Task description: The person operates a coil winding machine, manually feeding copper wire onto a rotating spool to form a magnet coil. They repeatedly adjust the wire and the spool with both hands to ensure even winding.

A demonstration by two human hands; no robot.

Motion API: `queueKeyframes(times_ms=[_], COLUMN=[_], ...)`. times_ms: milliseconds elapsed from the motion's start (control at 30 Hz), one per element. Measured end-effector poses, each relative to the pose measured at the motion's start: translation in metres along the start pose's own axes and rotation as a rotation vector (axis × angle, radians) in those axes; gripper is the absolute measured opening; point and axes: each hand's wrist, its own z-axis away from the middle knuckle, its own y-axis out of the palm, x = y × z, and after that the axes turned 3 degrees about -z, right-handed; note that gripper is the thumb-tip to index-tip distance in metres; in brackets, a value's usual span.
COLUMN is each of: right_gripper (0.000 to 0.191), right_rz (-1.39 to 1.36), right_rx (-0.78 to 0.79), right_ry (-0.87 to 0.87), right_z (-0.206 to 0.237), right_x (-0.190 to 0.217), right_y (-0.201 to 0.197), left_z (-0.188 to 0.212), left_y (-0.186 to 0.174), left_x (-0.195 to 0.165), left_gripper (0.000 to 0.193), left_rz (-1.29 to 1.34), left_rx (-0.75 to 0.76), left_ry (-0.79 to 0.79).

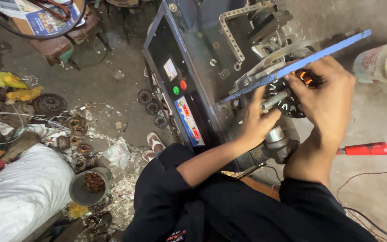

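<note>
Hands (292, 107) on black stator (290, 101) (machine-mounted)

blue flat bar (310, 57), red tool handle (363, 149), black slotted core (287, 101) with orange windings, dark grey machine (202, 58).

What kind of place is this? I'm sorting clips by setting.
Probably a small motor-rewinding or repair workshop: both hands work a black stator on a grey winding machine, and more stators and scrap lie on the floor.
</note>
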Motion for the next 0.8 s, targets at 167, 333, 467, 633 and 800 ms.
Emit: queueKeyframes(times_ms=[167,333,467,633,800], right_gripper=[0.022,0.032,0.033,0.037,0.048], right_rz=[0.0,0.001,-0.164,-0.403,-0.49], right_rx=[-0.016,-0.091,-0.223,-0.362,-0.412], right_ry=[0.067,-0.03,0.047,0.052,0.02], right_z=[0.005,0.028,0.053,0.087,0.096], right_x=[-0.002,-0.014,-0.042,-0.081,-0.092], right_y=[0.0,0.001,0.017,0.044,0.06], left_z=[0.006,0.013,0.004,-0.012,-0.015], left_y=[-0.003,-0.009,-0.025,-0.041,-0.044], left_x=[-0.024,-0.049,-0.043,-0.019,0.007], left_gripper=[0.069,0.06,0.062,0.06,0.063], left_rz=[0.108,-0.031,-0.205,-0.276,-0.254], left_rx=[-0.01,-0.02,0.041,0.194,0.209], left_ry=[0.005,0.191,0.402,0.537,0.531])
